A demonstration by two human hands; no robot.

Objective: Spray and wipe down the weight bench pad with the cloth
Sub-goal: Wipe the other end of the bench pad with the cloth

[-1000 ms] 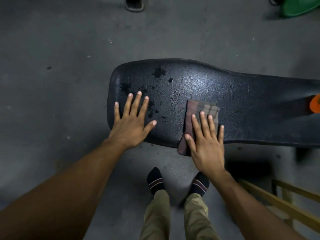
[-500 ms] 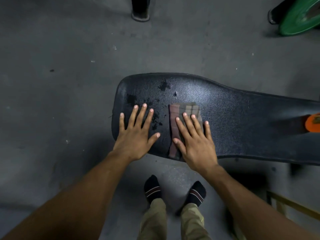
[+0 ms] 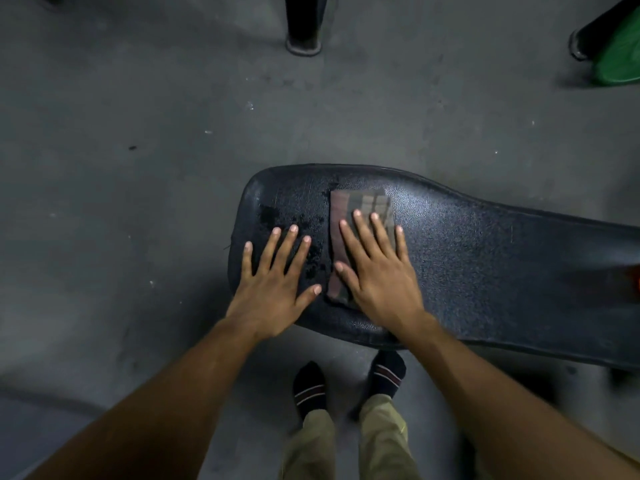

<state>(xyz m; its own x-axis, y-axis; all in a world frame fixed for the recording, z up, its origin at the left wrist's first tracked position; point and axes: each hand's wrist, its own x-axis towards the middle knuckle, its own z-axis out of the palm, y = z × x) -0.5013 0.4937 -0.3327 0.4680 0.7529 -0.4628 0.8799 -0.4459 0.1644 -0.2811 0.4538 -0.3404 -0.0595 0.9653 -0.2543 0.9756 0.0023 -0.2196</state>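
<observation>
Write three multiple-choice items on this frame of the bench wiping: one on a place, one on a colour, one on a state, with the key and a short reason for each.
1. Where does the cloth lie?
A. On the floor by the feet
B. On the bench pad, near its wide end
C. Hanging off the green object

2. What colour is the object at the top right corner?
A. Green
B. Yellow
C. White

3. How is the right hand on the cloth?
A. Bunching it in a fist
B. Pinching one corner
C. Pressing it flat with straight fingers

Key:
1 B, the folded cloth sits on the black pad beside the left hand.
2 A, the rim showing there is bright green.
3 C, the fingers are spread straight over the cloth, none curled round it.
</observation>
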